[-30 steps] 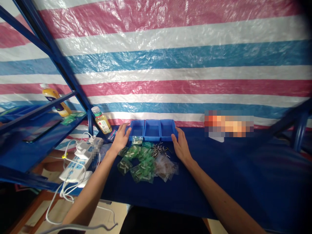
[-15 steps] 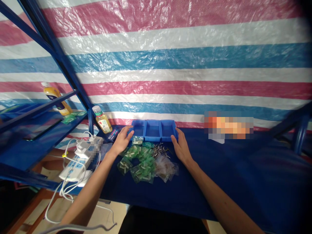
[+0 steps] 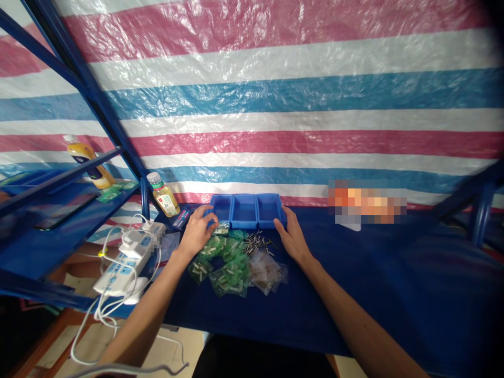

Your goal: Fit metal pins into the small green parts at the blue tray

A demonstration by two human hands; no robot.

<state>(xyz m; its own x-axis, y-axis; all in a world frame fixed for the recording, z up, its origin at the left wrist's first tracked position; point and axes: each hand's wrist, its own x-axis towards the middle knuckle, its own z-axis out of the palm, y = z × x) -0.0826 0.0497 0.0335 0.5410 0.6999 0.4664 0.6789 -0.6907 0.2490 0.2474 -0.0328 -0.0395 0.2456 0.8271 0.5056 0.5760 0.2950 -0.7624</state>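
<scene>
At the back of the blue surface point(image 3: 366, 283), close to the wall, sits a row of three blue open-topped plastic bins point(image 3: 244, 224), side by side between the person's hands. The right hand point(image 3: 294, 236) is half open at the right-hand bin's outer side, thumb apart from the fingers; the left hand point(image 3: 198, 231) is loosely curled by the opposite end, gripping nothing I can make out, and I can't tell whether it touches. To me, this is a moment of steadying or squaring the row; shifting it would call for even pressure from both ends. Just in front lie green-tinted clear plastic packets point(image 3: 232, 273), loose silvery metal pins point(image 3: 256, 242) and colourless plastic packets with brownish contents point(image 3: 268, 272). Leftward stand a clear bottle of yellow liquid point(image 3: 167, 202) and a white power strip point(image 3: 122, 270); a red, white and blue striped plastic sheet point(image 3: 295, 94) hangs behind.
</scene>
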